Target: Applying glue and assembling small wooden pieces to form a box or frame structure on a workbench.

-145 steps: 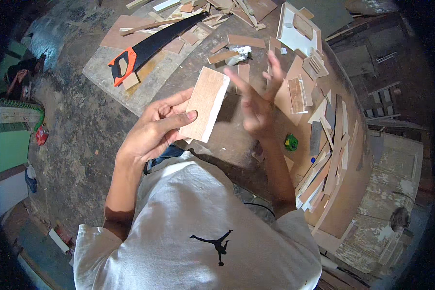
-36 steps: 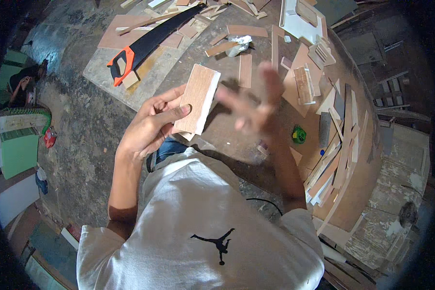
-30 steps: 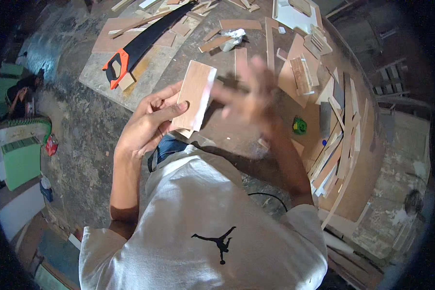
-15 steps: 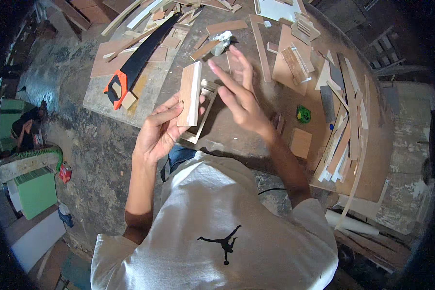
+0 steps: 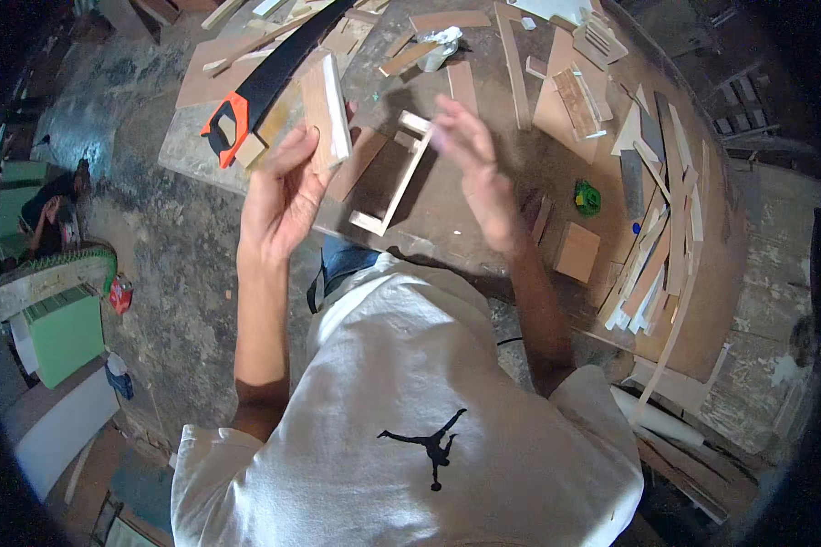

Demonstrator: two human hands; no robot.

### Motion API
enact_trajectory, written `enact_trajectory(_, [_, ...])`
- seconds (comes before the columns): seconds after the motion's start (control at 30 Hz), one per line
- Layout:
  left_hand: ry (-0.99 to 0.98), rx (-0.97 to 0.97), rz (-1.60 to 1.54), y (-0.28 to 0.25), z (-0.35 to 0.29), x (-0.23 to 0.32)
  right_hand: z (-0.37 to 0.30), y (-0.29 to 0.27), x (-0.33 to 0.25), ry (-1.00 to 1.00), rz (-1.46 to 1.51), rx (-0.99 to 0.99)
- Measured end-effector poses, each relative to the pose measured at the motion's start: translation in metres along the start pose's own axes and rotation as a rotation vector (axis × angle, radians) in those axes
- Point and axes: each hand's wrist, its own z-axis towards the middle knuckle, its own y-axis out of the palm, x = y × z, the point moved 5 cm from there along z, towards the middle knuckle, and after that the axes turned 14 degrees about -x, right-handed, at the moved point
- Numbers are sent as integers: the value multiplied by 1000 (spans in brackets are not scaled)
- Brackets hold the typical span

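A dim workshop here, its mottled grey floor (image 5: 178,310) picked out by patchy light!
Shadows are thrown across the worn worktop (image 5: 447,219); over on the left, a pale green box-shaped unit (image 5: 67,342) is seen near a white panel (image 5: 64,424); upper right, a slatted frame (image 5: 744,102) is half swallowed by gloom.

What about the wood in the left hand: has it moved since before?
Yes. Judged against the orange-handled saw, the held wood has moved up and left, looking closer to it.

Tan board (image 5: 316,108), white edge (image 5: 337,109), black saw blade (image 5: 287,66)
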Motion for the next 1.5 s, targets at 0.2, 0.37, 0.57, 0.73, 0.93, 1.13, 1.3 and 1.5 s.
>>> enact_trajectory(0.2, [53, 53, -5, -18, -18, 6, -63, -19, 38, 56, 765, 544])
enact_trajectory(0.37, [45, 21, 6, -55, -34, 10, -108, -12, 59, 145, 825, 748])
enact_trajectory(0.57, [18, 373, 308, -93, -32, 3, -115, 2, 72, 220, 756, 779])
enact_trajectory(0.73, [-34, 352, 706, -170, 2, -21, -94, 4, 75, 52, 861, 589])
enact_trajectory(0.93, [-207, 281, 1992, -165, 22, -36, -87, 18, 74, 407, 602, 997])
enact_trajectory(1.13, [167, -10, 1932, -120, 46, -43, -93, 27, 86, 520, 474, 886])
enact_trajectory(1.3, [-188, -324, 1227, -128, 70, -79, -95, 21, 99, 661, 306, 953])
enact_trajectory(1.5, [-219, -337, 1141, -127, 77, -90, -42, 22, 92, 420, 153, 612])
